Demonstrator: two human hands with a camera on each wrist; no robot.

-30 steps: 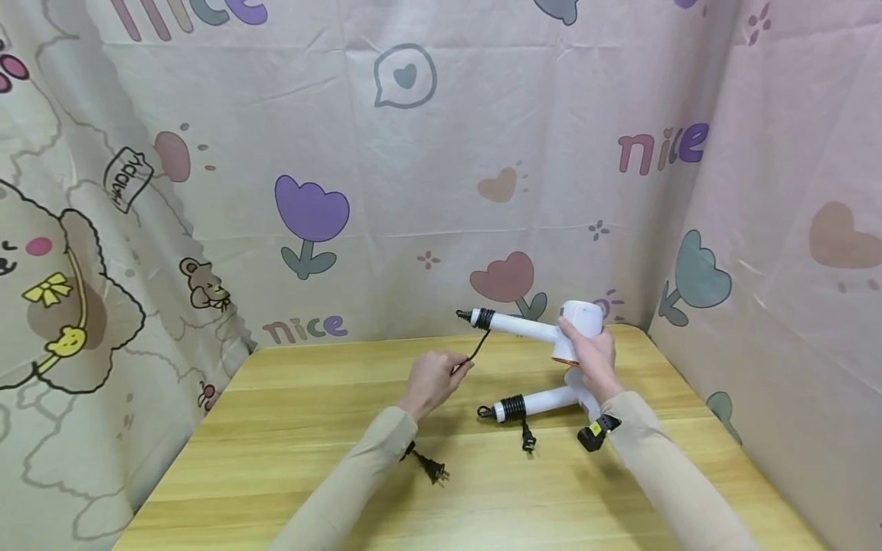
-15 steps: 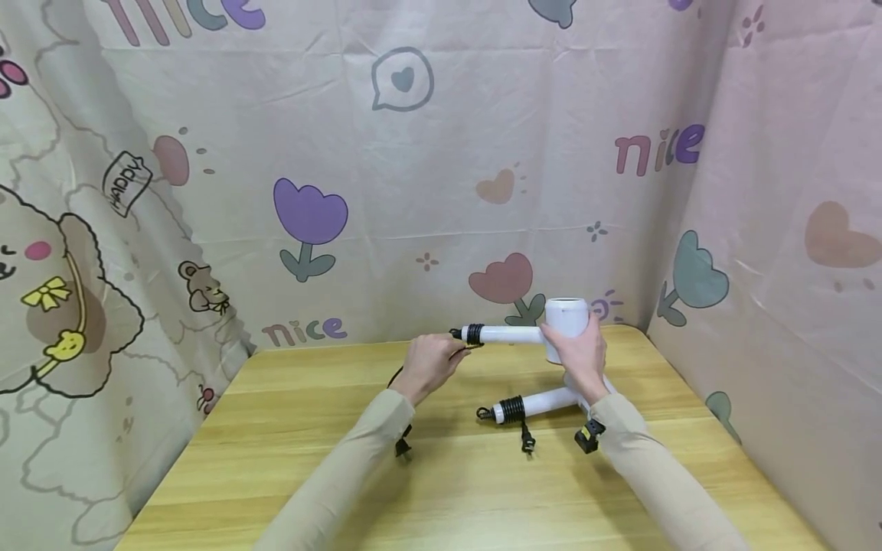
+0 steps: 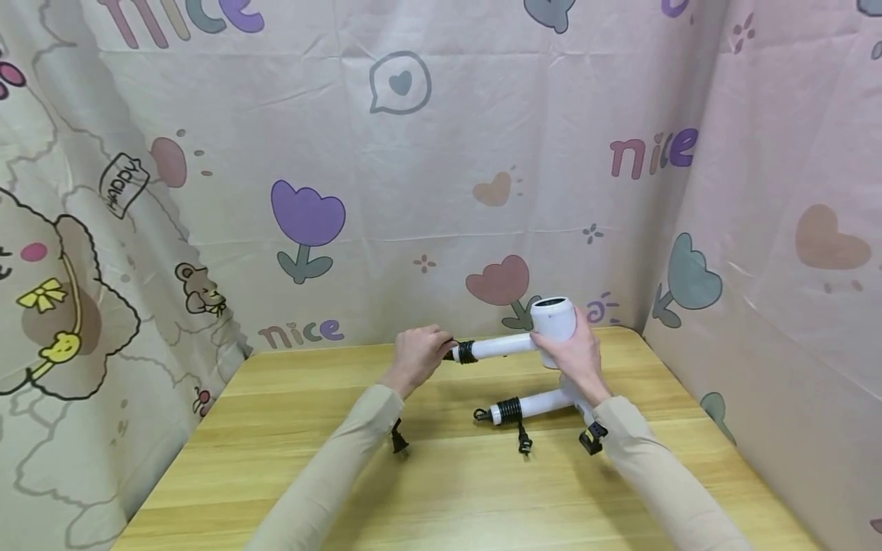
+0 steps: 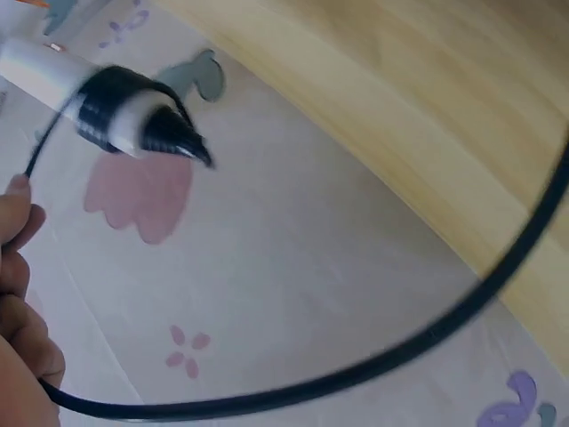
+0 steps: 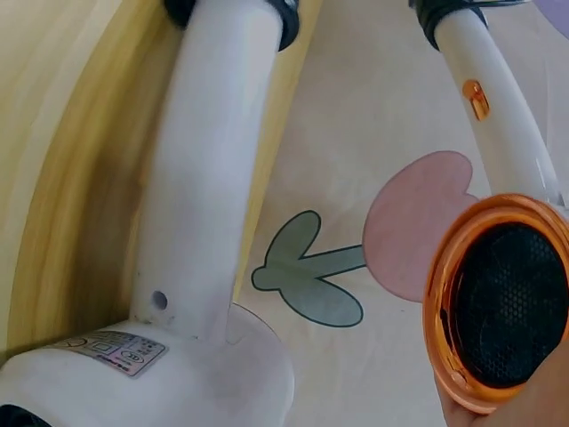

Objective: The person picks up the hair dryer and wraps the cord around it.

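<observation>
My right hand (image 3: 575,352) grips the barrel of a white hair dryer (image 3: 506,346), held above the table with its handle pointing left. In the right wrist view this barrel shows an orange rim (image 5: 433,294) around a dark mesh. Black cord is wound round the handle's end. Close to that end, my left hand (image 3: 416,356) pinches the black cord (image 4: 427,334), which loops away from the curled fingers in the left wrist view. The cord's plug (image 3: 400,441) hangs below the left forearm. A second white hair dryer (image 3: 544,402) lies on the table, partly hidden behind my right hand.
The second dryer's handle has its cord coil (image 3: 508,411) wound on, with its plug (image 3: 525,441) on the wooden table (image 3: 276,459). Printed cloth (image 3: 406,168) stands behind the table and along both sides. A small black device (image 3: 592,438) sits at the right wrist.
The held dryer has shifted left, its barrel tilting so the top opening shows and its handle end lower. My left hand has moved up and left with the cord; the hanging plug has swung left.
</observation>
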